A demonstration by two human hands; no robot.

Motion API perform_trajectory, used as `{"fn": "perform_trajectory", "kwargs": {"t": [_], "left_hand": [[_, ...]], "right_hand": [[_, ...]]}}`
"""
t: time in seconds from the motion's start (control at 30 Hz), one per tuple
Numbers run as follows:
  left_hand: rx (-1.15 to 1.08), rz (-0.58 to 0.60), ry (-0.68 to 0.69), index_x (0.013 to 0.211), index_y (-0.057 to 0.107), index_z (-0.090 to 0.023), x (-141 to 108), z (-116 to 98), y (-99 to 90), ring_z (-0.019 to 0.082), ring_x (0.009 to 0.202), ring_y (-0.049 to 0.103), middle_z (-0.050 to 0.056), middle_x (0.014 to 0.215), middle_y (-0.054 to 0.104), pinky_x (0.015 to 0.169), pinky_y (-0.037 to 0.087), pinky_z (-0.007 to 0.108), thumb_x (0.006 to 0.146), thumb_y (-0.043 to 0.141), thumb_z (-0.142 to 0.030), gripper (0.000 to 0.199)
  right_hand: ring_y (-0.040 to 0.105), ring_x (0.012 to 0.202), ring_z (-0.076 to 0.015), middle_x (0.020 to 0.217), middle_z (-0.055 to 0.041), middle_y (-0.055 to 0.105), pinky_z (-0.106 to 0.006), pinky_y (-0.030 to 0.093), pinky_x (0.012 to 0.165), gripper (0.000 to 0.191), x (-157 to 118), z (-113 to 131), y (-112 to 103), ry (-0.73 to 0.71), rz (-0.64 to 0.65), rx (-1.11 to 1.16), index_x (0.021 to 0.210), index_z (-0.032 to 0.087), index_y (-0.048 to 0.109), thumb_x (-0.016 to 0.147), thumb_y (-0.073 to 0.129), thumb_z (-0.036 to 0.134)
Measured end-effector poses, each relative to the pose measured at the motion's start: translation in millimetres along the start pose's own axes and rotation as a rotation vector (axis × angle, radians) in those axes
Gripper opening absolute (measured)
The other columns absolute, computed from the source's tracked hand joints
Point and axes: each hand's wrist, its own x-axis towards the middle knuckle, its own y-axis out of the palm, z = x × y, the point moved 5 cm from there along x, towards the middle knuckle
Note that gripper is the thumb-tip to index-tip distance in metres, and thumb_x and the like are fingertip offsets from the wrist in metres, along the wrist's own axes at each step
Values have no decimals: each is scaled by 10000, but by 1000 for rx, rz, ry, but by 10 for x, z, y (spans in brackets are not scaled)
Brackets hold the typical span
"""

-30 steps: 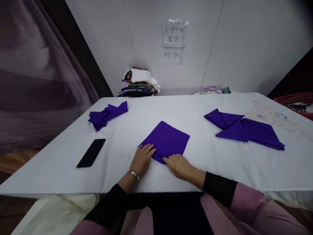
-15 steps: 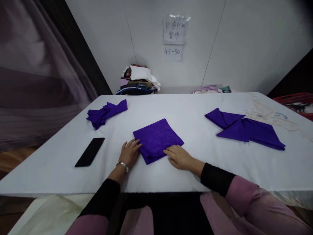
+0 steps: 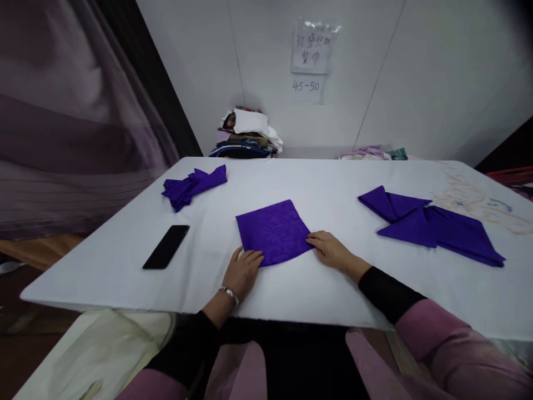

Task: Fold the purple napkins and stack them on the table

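Note:
A folded purple napkin (image 3: 272,230) with a faint woven pattern lies flat in the middle of the white-covered table. My left hand (image 3: 244,272), a silver bracelet at its wrist, rests on the near left corner with fingers laid out and thumb apart. At the right corner, my right hand (image 3: 333,253) pinches the edge between thumb and fingertips. One purple napkin (image 3: 194,186) is bunched and pleated at the far left. On the right lies another purple napkin (image 3: 433,225), folded into crossing pointed shapes.
A black phone (image 3: 166,247) lies left of my left hand. Behind the table's far edge are a stack of folded clothes (image 3: 247,133) and more cloth (image 3: 370,152). Handwritten paper sheets (image 3: 310,53) hang on the wall. A curtain (image 3: 79,111) hangs at the left.
My left hand has moved from the napkin's left side to its near corner. My right hand has shifted to the right corner and now pinches it. The view has turned slightly left.

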Motion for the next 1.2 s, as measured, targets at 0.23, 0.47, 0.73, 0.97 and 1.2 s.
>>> {"fn": "perform_trajectory", "kwargs": {"t": [0.23, 0.47, 0.73, 0.97, 1.2], "left_hand": [[89, -26, -208, 1042, 641, -279, -44, 531, -111, 212, 1118, 527, 20, 1162, 637, 1030, 289, 483, 782, 434, -116, 370], [68, -75, -109, 1176, 562, -245, -116, 298, -117, 224, 1189, 465, 36, 1218, 602, 1074, 190, 492, 810, 421, -125, 410], [-7, 35, 11, 1144, 569, -212, 203, -256, 72, 213, 1104, 502, 43, 1212, 600, 984, 334, 426, 860, 465, -258, 306], [-92, 2, -64, 997, 622, -183, 349, -242, 117, 205, 1000, 537, 44, 1051, 651, 845, 445, 353, 822, 453, -135, 248], [-437, -184, -92, 996, 612, -194, 60, -146, 32, 158, 970, 589, 33, 1013, 671, 886, 457, 319, 771, 459, -82, 294]], "right_hand": [[527, 1003, -239, 1110, -122, 588, -436, 447, 841, 447, -43, 422, 37, -108, 34, 60, 1190, 179, 547, 765, 454, 76], [466, 1157, -256, 1244, -123, 535, -476, 401, 925, 558, 62, 290, 51, -147, 39, 43, 1262, 184, 486, 721, 434, 61], [510, 1135, -229, 1203, -103, 588, -456, 398, 958, 373, 284, 215, 240, -209, 71, 71, 1115, 179, 612, 792, 441, 109], [476, 1184, -219, 1216, -108, 579, -455, 393, 970, 425, 216, 197, 262, -184, 34, 185, 1140, 181, 592, 781, 394, 73], [525, 1094, -235, 1170, -111, 596, -481, 306, 1000, 504, 157, 478, 158, -93, 146, 139, 1289, 192, 463, 789, 523, 200]]}}
